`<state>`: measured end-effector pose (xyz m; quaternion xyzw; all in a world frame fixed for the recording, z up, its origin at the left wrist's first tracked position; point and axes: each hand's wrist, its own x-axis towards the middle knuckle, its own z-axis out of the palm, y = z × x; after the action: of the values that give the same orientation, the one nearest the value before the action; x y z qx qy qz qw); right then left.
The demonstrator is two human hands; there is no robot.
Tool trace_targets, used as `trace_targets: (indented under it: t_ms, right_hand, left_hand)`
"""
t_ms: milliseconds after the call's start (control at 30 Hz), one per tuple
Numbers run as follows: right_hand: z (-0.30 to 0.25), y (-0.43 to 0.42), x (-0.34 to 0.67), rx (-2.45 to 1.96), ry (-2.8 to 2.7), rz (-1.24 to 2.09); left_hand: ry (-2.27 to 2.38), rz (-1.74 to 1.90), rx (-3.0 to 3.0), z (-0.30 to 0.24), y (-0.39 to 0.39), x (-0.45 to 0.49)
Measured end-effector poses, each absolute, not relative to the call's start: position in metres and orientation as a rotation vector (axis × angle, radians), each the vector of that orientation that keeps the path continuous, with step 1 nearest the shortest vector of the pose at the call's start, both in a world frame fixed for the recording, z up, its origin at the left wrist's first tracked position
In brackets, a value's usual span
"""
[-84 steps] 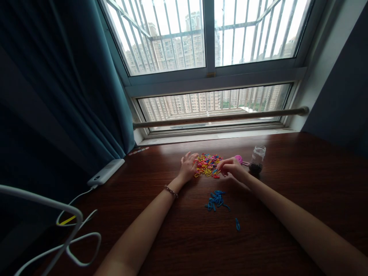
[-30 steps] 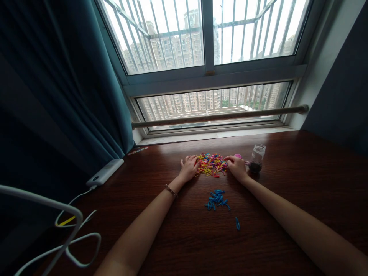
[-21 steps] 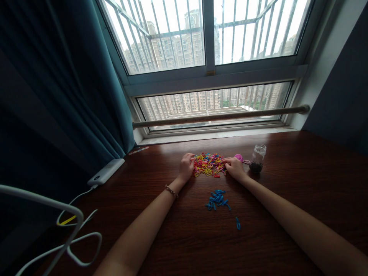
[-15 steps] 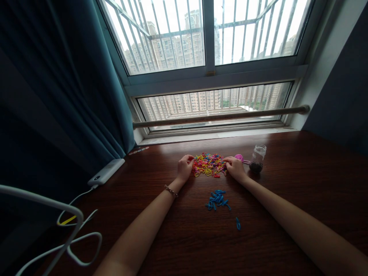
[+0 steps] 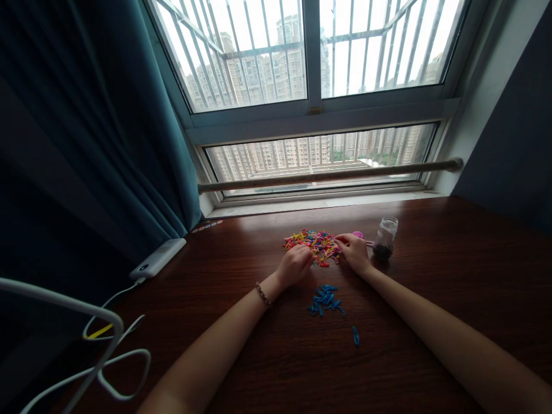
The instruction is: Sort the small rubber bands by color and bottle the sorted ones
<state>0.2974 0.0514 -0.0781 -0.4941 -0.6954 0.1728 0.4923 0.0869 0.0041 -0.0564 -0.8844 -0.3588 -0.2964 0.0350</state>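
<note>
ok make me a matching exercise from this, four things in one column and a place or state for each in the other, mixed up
1. left hand
2. right hand
3. single blue loop
4. jar

A. lying apart, nearer the camera than the blue pile
B. bracelet at the wrist
C. clear, dark contents at the bottom
D. at the right edge of the multicoloured pile

Pairs: 1-B, 2-D, 3-A, 4-C
</note>
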Motion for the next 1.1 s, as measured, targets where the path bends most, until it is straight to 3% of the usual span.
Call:
trace_targets:
  t_ms: [133,233,467,700,1100]
  right_hand:
    - [-0.077,0.050,0.296,-1.201,-1.677,0.368]
    - [-0.076,0.049,0.296,-1.206,-1.695,0.341]
    - [-0.063,0.034,0.291,-1.110,-1.913,0.129]
    - [-0.051,-0.006,0.273,-0.444,-2.546,-0.089]
    - [-0.062,0.029,0.289,-1.294,-1.868,0.062]
  left_hand:
    - [-0.654,-0.591,-2.874,-0.053,-0.016,0.107]
    - [-0.602,-0.579,-2.894,-0.052,-0.020,0.108]
    - [-1.453,-0.779,-2.418,-0.052,0.009,0.078]
    - [-1.640,-0.698,-2.459,-0.066,0.036,0.059]
    - [-1.711,-0.752,-2.422,-0.068,0.037,0.058]
